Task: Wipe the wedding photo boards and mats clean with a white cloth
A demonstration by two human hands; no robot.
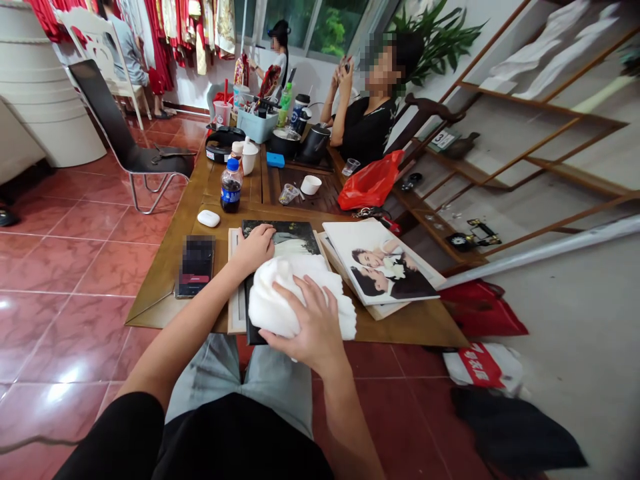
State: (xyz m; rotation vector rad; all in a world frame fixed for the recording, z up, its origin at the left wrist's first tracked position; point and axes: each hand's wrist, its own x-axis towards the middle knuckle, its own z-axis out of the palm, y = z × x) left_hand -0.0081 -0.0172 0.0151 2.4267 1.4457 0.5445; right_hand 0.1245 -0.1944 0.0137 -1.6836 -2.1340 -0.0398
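A dark photo panel [295, 231] lies near the table's front edge, on top of a pale-framed board [235, 310]. My left hand [256, 248] rests on the panel's upper left part, fingers stretched out and holding nothing. Bunched over the lower part of the panel is a white towel [270, 303], which hides much of the picture. My right hand [313, 327] grips the towel from above, fingers spread over its folds. Just to the right, a white photo print of a couple [387, 267] lies at an angle on other boards.
A phone [196, 267], a white earbud case [209, 218] and a cola bottle [231, 187] stand left on the wooden table [165, 280]. A red plastic bag [373, 180] and small white cup [311, 185] are farther back. A person in black [367, 120] sits beyond; shelving [490, 167] borders the right.
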